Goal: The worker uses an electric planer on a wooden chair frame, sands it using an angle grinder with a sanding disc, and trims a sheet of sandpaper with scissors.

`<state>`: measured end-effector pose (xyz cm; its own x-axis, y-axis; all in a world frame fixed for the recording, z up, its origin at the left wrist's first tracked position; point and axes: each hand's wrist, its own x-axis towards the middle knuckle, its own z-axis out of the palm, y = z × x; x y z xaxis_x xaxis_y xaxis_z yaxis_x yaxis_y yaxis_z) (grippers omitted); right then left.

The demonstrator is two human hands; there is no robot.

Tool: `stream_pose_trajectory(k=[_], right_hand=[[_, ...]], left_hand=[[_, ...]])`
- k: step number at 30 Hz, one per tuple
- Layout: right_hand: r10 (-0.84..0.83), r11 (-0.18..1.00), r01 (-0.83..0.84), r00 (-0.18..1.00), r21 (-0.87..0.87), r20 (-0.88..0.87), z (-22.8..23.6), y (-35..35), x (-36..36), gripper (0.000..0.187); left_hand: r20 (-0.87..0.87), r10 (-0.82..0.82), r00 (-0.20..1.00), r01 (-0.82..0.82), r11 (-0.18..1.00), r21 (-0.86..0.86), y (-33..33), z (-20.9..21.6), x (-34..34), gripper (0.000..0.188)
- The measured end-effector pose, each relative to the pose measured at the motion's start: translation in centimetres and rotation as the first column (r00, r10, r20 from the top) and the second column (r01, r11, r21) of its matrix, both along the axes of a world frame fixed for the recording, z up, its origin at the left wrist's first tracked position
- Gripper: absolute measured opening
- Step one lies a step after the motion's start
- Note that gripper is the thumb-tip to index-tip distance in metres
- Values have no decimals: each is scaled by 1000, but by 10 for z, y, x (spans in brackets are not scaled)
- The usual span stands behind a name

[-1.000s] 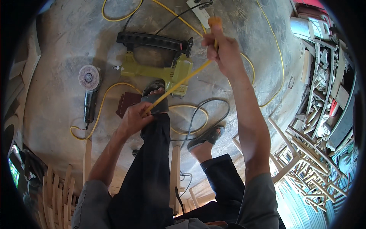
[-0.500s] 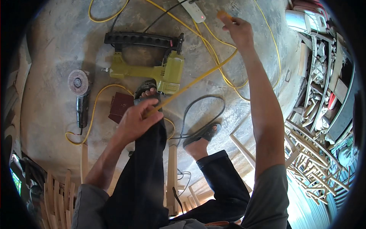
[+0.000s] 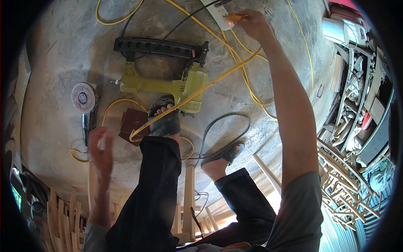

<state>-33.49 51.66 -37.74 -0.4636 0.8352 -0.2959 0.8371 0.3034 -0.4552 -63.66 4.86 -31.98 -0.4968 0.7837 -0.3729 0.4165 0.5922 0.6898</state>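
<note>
The left hand is smeared by motion blur, so whether its grip is closed or loose cannot be told. Up at the top, the white power strip runs out past the picture's edge, and the right hand covers most of the orange plug at it. The yellow cord slips under the sandalled foot. The black trouser leg hides part of the wooden frame below. Pieces in the stacked clutter on the right are too bent and small to name.
</note>
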Motion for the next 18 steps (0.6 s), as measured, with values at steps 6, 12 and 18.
stream_pose_trajectory(k=[6, 12, 18], right_hand=[[208, 968, -239, 929, 69, 307, 15, 9, -27, 34], [270, 963, -262, 941, -68, 202, 9, 23, -20, 33], [262, 964, -259, 964, -54, 50, 1, 14, -6, 34]], left_hand=[[-398, 11, 917, -99, 975, -201, -66, -65, -79, 77], [-366, 36, 930, -103, 981, -166, -69, -105, -81, 74], [-472, 63, 879, -125, 987, -101, -60, -114, -85, 63]])
